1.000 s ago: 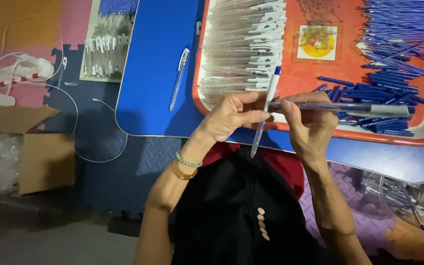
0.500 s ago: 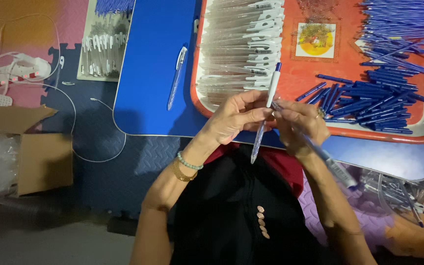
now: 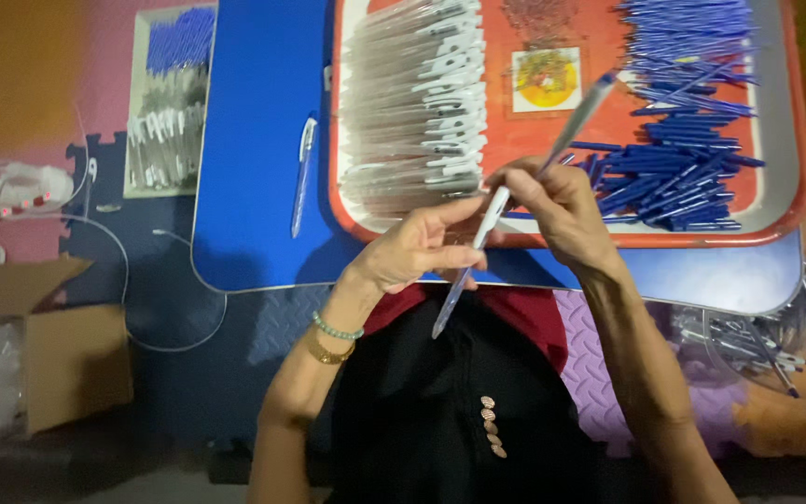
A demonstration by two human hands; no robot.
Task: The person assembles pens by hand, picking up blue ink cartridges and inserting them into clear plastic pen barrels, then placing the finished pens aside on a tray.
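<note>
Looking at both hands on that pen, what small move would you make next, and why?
Probably slide the blue refill in the right hand further down into the clear pen barrel pinched by the left hand: most of the refill's length seems to stick out above the barrel.

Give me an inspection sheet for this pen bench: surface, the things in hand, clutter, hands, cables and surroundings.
Surface: blue table carrying an orange tray.
Job's things: clear pen in both hands; clear barrels and blue refills in the tray.
Clutter: loose pen on the table.
Hands: left hand pinches the pen; right hand grips its upper part.
Cables: white cable on the floor.
Surroundings: cardboard box, foam floor mats, second tray of pens.
</note>
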